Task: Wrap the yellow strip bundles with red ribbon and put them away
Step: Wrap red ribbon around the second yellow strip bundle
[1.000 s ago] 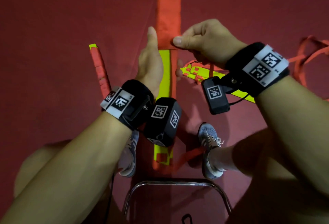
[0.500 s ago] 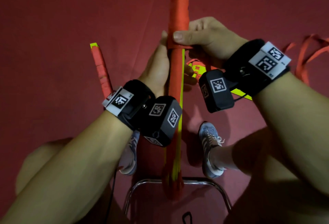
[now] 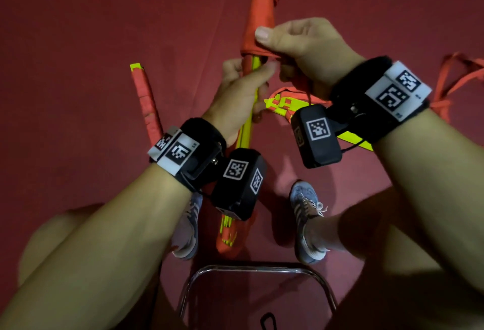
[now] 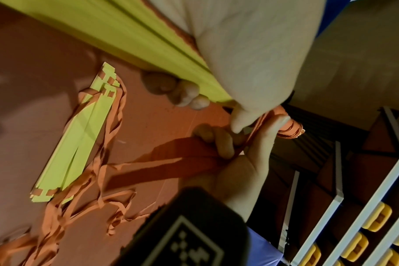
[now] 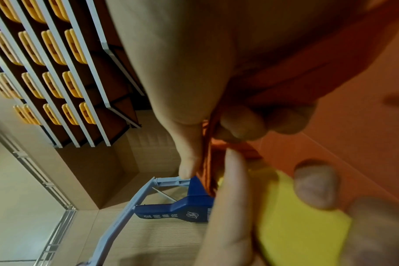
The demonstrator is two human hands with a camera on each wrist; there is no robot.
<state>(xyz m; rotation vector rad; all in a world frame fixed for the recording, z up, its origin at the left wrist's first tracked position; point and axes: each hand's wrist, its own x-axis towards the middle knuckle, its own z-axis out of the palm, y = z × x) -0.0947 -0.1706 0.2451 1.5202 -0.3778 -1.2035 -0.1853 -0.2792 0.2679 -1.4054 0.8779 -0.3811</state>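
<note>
While the left grip stays clenched round the bundle at its bare yellow middle, the right grip pinches the ribbon at the lower edge of the wrapped part. Since half a second ago the bundle has tilted, top leaning right, and its foot has risen clear of the stool. A wrapped bundle lies on the floor, left.

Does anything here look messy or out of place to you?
Only the red ribbon: its loose length lies in tangled loops on the floor, beside and across the unwrapped yellow bundle. The half-wrapped bundle in the left hand looks tidy.
</note>
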